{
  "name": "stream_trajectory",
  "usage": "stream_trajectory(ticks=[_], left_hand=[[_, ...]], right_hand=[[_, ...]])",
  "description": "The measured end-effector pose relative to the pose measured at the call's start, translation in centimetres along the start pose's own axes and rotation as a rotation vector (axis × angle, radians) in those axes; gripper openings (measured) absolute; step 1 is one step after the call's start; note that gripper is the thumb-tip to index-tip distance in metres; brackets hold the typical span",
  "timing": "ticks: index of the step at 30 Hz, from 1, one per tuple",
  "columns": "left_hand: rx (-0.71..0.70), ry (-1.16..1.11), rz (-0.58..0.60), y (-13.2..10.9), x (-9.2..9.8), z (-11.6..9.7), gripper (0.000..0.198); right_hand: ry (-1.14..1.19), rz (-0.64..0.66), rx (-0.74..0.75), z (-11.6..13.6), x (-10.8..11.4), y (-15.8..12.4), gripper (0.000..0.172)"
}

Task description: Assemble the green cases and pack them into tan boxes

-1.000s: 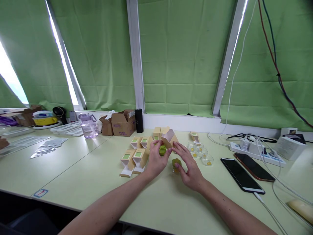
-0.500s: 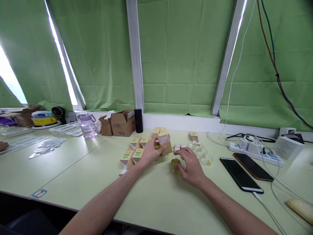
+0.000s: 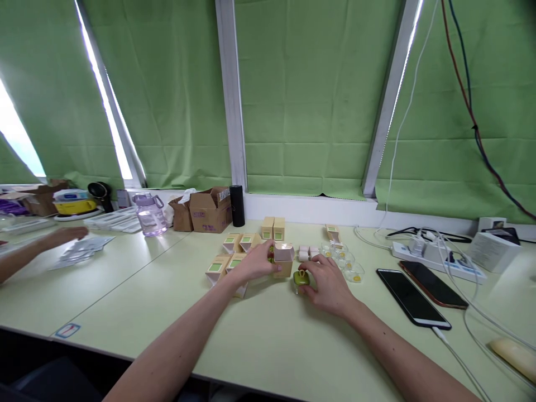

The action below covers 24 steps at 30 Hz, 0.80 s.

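Note:
My left hand grips a small tan carton by its left side; the top of the carton looks unfolded. Close to its right, my right hand has its fingers round a small green item with a loop on top, in a clear holder, low over or on the table. Several tan cartons with green labels stand to the left of my left hand. Two closed cartons sit behind it. Beyond my right hand are small pale pink blocks and several clear plastic cups with yellow bits.
Two phones and a white power strip with cables are at the right. A purple water jug, brown cardboard boxes and a black cylinder line the back. Another person's hand is over flat packets at left.
My left hand has brought the carton lower and upright, nearer the green item. My right hand has barely moved. The other person's hand has reached in over the packets at the left.

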<state>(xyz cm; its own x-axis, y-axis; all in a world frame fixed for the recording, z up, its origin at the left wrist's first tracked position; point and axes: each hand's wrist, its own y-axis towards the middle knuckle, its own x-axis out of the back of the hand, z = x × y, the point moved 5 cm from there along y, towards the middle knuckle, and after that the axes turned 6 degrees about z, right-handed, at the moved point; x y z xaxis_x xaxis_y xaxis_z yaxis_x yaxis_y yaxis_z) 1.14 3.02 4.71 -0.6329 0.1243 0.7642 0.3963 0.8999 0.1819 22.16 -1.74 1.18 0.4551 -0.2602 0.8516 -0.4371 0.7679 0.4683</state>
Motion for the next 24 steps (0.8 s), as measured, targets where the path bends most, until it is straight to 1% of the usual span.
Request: stream_trajectory(ticks=[3, 7, 11, 12, 14, 16, 18, 21, 23, 24], left_hand=[[0.044, 0.074, 0.061, -0.1, -0.4, 0.2, 0.044], [0.078, 0.182, 0.152, -0.1, -1.4, 0.5, 0.051], [0.129, 0.237, 0.267, -0.2, -2.2, 0.7, 0.062], [0.141, 0.236, 0.278, -0.2, -2.2, 0.7, 0.068], [0.129, 0.204, 0.262, -0.2, -1.8, 0.5, 0.080], [0.044, 0.118, 0.212, -0.1, -1.2, 0.0, 0.081], [-0.081, -0.009, 0.140, 0.0, -0.2, -0.8, 0.069], [-0.233, -0.162, 0.063, -0.3, 1.1, -1.8, 0.039], [-0.279, -0.165, 0.081, -0.5, 1.5, -2.2, 0.018], [-0.285, -0.144, 0.108, -0.6, 1.5, -2.4, 0.011]], right_hand=[[-0.034, -0.002, -0.017, -0.4, 0.0, 0.1, 0.024], [-0.102, -0.008, -0.053, -1.4, 0.0, 0.3, 0.018], [-0.114, 0.064, -0.137, -1.9, 0.0, 0.5, 0.014], [-0.114, 0.080, -0.151, -1.9, 0.0, 0.5, 0.014], [-0.118, 0.092, -0.162, -1.8, 0.1, 0.5, 0.014], [-0.116, 0.085, -0.159, -1.8, 0.1, 0.5, 0.015], [-0.107, 0.067, -0.155, -1.8, 0.1, 0.4, 0.016], [-0.092, 0.039, -0.155, -2.0, -0.1, 0.3, 0.016], [-0.087, 0.027, -0.152, -2.1, -0.3, 0.3, 0.016], [-0.087, 0.023, -0.147, -2.2, -0.4, 0.3, 0.016]])
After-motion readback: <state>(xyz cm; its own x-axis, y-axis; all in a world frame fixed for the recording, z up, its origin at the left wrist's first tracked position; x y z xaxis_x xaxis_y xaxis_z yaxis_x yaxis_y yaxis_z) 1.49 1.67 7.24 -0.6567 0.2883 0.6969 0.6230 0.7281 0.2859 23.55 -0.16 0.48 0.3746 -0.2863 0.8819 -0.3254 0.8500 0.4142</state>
